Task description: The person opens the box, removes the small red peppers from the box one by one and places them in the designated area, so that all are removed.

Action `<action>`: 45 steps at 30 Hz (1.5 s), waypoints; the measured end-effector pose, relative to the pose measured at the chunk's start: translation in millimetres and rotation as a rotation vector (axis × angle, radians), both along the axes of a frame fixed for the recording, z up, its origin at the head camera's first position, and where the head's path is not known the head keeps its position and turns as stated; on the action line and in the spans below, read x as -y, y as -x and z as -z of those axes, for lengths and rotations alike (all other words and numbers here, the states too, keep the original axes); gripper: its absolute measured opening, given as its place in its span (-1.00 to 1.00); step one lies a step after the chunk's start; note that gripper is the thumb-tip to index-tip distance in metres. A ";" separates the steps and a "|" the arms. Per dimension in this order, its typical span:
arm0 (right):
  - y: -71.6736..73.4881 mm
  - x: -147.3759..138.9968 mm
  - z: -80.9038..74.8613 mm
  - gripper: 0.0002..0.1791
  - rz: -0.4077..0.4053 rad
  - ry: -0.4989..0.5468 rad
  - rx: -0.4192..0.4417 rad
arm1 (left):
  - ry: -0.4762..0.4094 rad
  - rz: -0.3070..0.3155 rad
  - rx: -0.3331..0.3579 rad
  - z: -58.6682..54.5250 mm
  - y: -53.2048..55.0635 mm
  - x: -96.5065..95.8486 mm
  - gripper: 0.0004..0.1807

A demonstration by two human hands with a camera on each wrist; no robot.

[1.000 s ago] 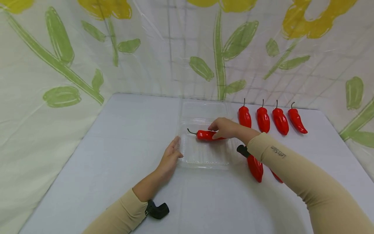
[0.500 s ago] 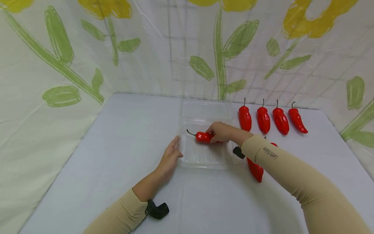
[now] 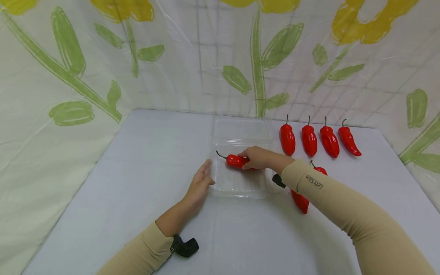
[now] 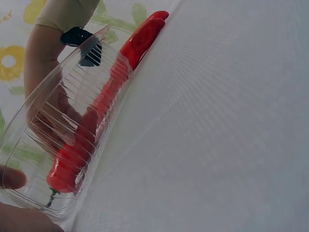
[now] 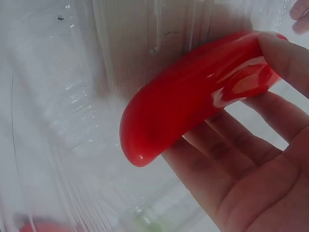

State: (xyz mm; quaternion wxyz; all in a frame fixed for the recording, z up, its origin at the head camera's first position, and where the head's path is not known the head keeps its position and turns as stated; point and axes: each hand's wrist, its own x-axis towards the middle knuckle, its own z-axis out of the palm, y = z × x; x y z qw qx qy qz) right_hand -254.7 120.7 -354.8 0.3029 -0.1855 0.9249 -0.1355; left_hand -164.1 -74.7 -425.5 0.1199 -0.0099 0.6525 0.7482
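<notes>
My right hand (image 3: 256, 157) grips a glossy red chili pepper (image 3: 235, 161) low over a clear plastic clamshell container (image 3: 240, 185). The pepper lies crosswise, its stem to the left. In the right wrist view, the thumb rests on one side of the pepper (image 5: 188, 92) and the fingers curl under the other; its rounded tip is bare. My left hand (image 3: 197, 187) holds the container's left edge, thumb over the rim and fingers along the outer wall. Through the clear wall (image 4: 58, 106), the left wrist view shows the pepper (image 4: 65, 169) inside.
Several red peppers (image 3: 309, 141) stand in a row at the table's back right. Two more, one pepper (image 3: 300, 201) nearer, are partly hidden by the right sleeve (image 3: 330, 194). The container's open lid (image 3: 240, 129) lies toward the flowered curtain (image 3: 178, 76). White cloth covers the table (image 3: 137, 172).
My right hand has moved slightly left and toward me, its fingers closer around the pepper, which has shifted left with it. My left hand and the container have stayed in place.
</notes>
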 end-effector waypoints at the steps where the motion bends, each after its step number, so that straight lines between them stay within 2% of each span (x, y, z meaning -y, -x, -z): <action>1: -0.4 0.0 -0.1 -0.40 -0.002 0.003 -0.002 | 0.000 0.001 0.000 0.4 0.2 -0.1 -0.16; 5: -2.1 0.3 -0.3 -0.38 -0.012 0.009 -0.013 | 0.004 -0.001 0.009 -0.6 0.7 -0.8 -0.16; 12: -5.6 0.7 1.2 -0.30 -0.022 0.024 0.017 | 0.010 0.003 0.013 -1.3 1.0 -1.4 -0.18; 20: -5.5 -0.3 4.6 -0.27 -0.068 0.041 0.036 | 0.013 0.004 0.009 -3.6 -1.1 -2.4 -0.18; 29: -3.3 -3.2 7.2 -0.29 -0.151 0.141 0.027 | 0.027 0.010 0.028 -2.8 0.5 -1.5 -0.19; 34: -2.0 -6.0 1.9 -0.34 -0.192 0.162 -0.001 | 0.012 0.004 0.019 -2.2 -0.1 -1.1 -0.18; 39: -2.4 -9.4 -9.7 -0.34 -0.204 0.172 -0.028 | 0.022 -0.006 0.016 -0.8 0.0 0.0 -0.18; 45: -5.0 -18.3 -20.9 -0.35 -0.185 0.202 -0.070 | 0.015 -0.002 0.007 -0.7 -0.6 0.8 -0.19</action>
